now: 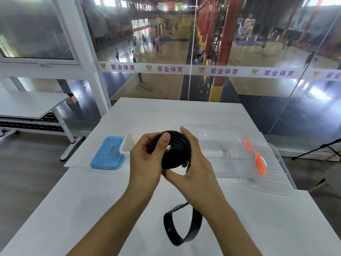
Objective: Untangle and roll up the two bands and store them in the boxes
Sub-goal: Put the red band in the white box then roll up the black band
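A black band point(174, 151) is wound into a thick coil that I hold up above the white table point(92, 200). My left hand point(147, 157) grips the coil's left side, thumb pressed on its top edge. My right hand point(193, 159) cups the right side and underside. The band's loose tail point(177, 226) hangs down under my right wrist and lies on the table as a black loop. Behind the coil stands a small white box point(127, 145), partly hidden by my left hand. A large clear box point(230, 148) sits to the right.
A blue lid point(108, 154) lies left of the white box. A clear lid with orange clips point(258, 159) rests against the clear box at the right. A glass wall runs behind the table. Another white table point(33, 104) stands at the left.
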A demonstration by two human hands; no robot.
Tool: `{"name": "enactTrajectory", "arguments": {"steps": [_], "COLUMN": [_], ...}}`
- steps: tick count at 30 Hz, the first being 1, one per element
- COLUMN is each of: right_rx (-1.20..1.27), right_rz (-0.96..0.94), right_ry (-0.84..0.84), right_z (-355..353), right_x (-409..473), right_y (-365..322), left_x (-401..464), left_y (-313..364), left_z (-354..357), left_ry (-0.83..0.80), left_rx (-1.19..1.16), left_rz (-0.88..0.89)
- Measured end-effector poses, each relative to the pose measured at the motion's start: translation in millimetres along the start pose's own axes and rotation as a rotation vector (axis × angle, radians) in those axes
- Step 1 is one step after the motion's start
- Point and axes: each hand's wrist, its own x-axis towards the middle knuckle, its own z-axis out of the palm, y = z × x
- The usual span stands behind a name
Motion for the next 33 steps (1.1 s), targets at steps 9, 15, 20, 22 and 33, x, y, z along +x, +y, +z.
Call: {"name": "enactTrajectory", "arguments": {"steps": [9, 15, 20, 22, 33], "right_rx": [0.022, -0.151, -0.275, -0.274, -0.015], "right_rz": [0.083, -0.018, -0.104, -0.117, -0.017], "right_ry": [0.106, -0.095, -0.335, -0.329, -0.246], "right_z": [14, -17, -29, -26, -30], "right_x": [-3, 2, 4, 3, -5], "right_y": [5, 15, 15, 11, 11], "left_x": [-3, 13, 24, 23, 16], "left_y": [-12, 0, 17, 18, 10], "left_z": [-6, -30, -43, -41, -37], "left_ry": [-0.152, -0.368, -0.709, -0.67, -0.299], "left_rx": [0.108, 0.179, 0.423, 0.471, 0.196], "left_rz": [-0.107, -0.187, -0.231, -0.172, -0.013]}}
